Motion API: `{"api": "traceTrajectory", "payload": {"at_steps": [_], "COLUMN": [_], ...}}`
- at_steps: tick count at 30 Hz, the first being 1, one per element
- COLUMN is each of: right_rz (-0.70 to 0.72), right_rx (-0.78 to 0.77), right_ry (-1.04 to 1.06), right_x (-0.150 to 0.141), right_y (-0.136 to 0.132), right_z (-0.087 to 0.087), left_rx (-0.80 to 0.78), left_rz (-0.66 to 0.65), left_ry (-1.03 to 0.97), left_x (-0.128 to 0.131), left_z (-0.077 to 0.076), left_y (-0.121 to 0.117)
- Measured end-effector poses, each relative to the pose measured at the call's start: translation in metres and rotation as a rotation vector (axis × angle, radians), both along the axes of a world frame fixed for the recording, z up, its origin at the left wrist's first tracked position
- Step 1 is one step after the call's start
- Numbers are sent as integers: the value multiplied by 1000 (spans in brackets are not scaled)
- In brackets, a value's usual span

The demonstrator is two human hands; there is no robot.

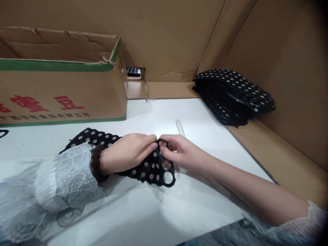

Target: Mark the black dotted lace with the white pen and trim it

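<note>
A black sheet [143,169] with rows of pale round spots lies on the white table in front of me. Along its right end runs a strip with larger round openings. My left hand [132,150] rests across the sheet, thumb and fingers pinched on it near the upper right corner. Right beside it, my right hand [176,148] is closed on the ring-edged strip, a black loop showing around its fingertips. The two hands nearly touch. What lies between the fingertips is partly hidden.
A cardboard box [64,92] with green edging stands at the back left. A stack of black spotted sheets [234,97] leans by the right cardboard wall. Beyond my hands lies a whitish, tube-like object [180,127]. A black loop [3,133] shows at the left edge.
</note>
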State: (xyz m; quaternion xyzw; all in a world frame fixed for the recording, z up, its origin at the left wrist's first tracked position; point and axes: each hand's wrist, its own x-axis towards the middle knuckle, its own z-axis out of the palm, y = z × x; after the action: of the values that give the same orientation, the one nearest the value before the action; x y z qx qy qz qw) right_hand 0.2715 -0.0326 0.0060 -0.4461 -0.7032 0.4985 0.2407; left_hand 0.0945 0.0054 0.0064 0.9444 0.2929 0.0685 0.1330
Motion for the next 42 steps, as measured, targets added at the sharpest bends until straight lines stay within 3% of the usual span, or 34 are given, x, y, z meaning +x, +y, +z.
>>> {"api": "traceTrajectory", "payload": {"at_steps": [3,7,9,13,17,20,24,34,38,42], "right_rz": [-52,-134,-147,-88,28,30,-22,16,-12,-33], "right_rx": [-35,-155,-220,-322,-372,-385,-332,-321,-364,-354], "right_ry": [0,67,109,175,118,115,118,107,93,92], "right_x": [2,4,5,8,13,13,11,15,11,11], "right_y": [2,5,6,11,15,15,14,16,14,13], "right_z": [1,-2,-3,0,5,6,3,-7,-4,-4], "left_rx": [-125,-304,-241,26,69,58,-113,-461,-413,-174], "left_rz": [121,563,649,418,254,247,256,215,219,291], "left_ry": [-170,-639,-736,-456,-360,-350,-316,-333,-328,-295], "left_x": [0,-5,-8,-5,3,5,8,7,8,9], "left_z": [-3,-6,-5,-2,-1,-5,-7,-4,-5,-4], "left_y": [5,18,21,9,-15,-27,-33,-21,-22,-22]}}
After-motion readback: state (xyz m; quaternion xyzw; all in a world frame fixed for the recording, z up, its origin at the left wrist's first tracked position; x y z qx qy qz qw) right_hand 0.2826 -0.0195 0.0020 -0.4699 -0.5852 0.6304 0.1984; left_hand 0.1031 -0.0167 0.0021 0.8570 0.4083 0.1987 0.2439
